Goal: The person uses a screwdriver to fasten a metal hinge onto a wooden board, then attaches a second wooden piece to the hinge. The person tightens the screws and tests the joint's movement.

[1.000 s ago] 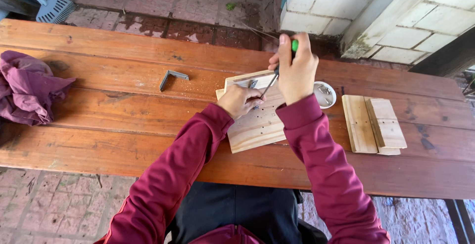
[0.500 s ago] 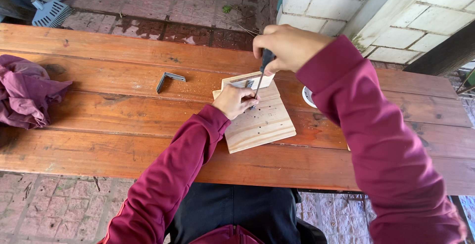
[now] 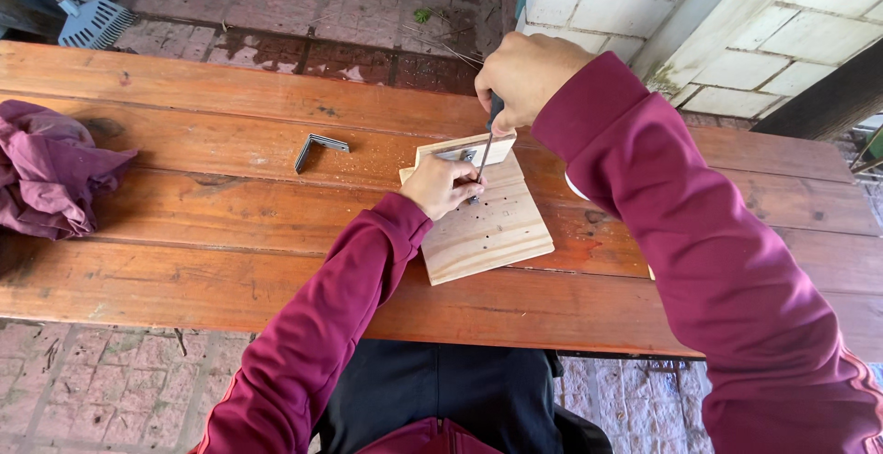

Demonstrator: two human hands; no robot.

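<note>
Right hand (image 3: pixel 526 79) fisted around dark-handled screwdriver (image 3: pixel 485 146), tip down on small metal bracket (image 3: pixel 457 155) atop pale wooden board (image 3: pixel 483 224), mid reddish plank table (image 3: pixel 184 233), toward far edge. Left hand (image 3: pixel 440 185) closed, steadying board. Fastening seems unfinished; second grey angle bracket (image 3: pixel 317 148) lies unused, left of board.

Both arms are covered by long maroon sleeves of a smooth, sporty fabric, snug at the cuffs. The left hand (image 3: pixel 440 185) and right hand (image 3: pixel 522 75) are bare, ungloved. Below, black trousers show, with a maroon hem and zip at the bottom edge.
</note>
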